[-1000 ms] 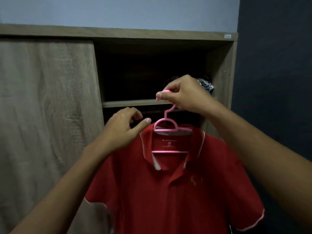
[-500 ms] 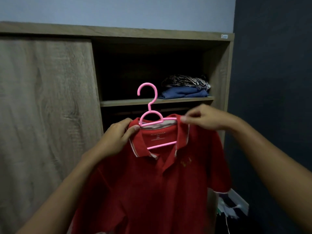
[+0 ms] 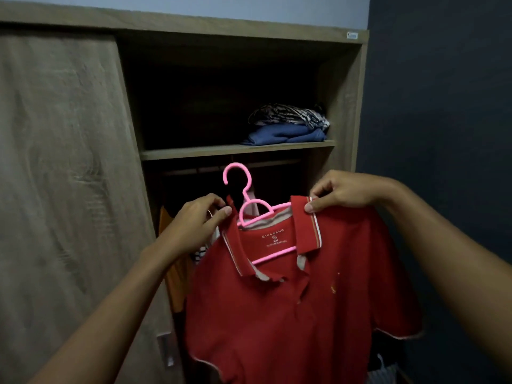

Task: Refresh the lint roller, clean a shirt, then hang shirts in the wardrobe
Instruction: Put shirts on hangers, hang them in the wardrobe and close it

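Note:
A red polo shirt (image 3: pixel 299 309) hangs on a pink plastic hanger (image 3: pixel 243 195), held up in front of the open wardrobe (image 3: pixel 343 87). My left hand (image 3: pixel 198 220) pinches the left side of the collar and shoulder. My right hand (image 3: pixel 343 192) pinches the right collar tip. The hanger's hook stands free above the collar, just below the shelf (image 3: pixel 235 151). A dark hanging rail (image 3: pixel 271 165) runs under that shelf, behind the hook.
The sliding wooden door (image 3: pixel 63 189) covers the wardrobe's left half. Folded blue and patterned clothes (image 3: pixel 288 126) lie on the shelf at right. An orange garment (image 3: pixel 173 273) and a striped one hang inside at left. A dark wall (image 3: pixel 443 134) is on the right.
My right hand let go of the hanger hook and dropped to the right collar. My left hand took the left collar. The shirt shifted and tilted slightly; the view moved closer.

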### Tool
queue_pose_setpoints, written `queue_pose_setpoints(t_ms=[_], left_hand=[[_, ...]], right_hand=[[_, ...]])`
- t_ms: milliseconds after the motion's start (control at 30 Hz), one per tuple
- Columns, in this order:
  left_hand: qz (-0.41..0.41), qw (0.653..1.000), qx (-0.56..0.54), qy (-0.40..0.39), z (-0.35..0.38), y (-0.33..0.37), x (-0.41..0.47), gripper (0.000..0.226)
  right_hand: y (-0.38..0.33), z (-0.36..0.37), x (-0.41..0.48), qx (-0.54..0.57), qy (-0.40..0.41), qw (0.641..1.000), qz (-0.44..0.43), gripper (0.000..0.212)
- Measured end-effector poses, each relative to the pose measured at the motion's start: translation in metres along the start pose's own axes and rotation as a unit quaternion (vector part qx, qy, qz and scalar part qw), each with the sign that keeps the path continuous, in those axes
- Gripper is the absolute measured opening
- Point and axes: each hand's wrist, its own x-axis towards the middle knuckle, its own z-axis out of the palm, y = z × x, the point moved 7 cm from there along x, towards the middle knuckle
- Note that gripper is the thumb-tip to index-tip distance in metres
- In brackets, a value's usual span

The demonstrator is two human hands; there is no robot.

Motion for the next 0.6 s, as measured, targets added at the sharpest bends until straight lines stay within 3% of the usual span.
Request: queue_pose_setpoints(t_ms=[333, 467, 600], left_hand=[[-0.046, 0.999, -0.021, -0.012, 0.06, 0.004, 0.038, 0.029], [-0.08, 0.996, -0.024, -0.026, 0.099, -0.008, 0.063, 0.029], [-0.117, 0.991, -0.041, -0.055, 0.138, -0.028, 0.09, 0.023]], right_hand=[[0.088, -0.016, -0.009, -0.098, 0.017, 0.972, 0.212, 0.024], [0.131, -0.026, 0.008, -0.033, 0.101, 0.957, 0.268, 0.033], [0.169, -0.018, 0.038, 0.101, 0.166, 0.945, 0.264, 0.03]])
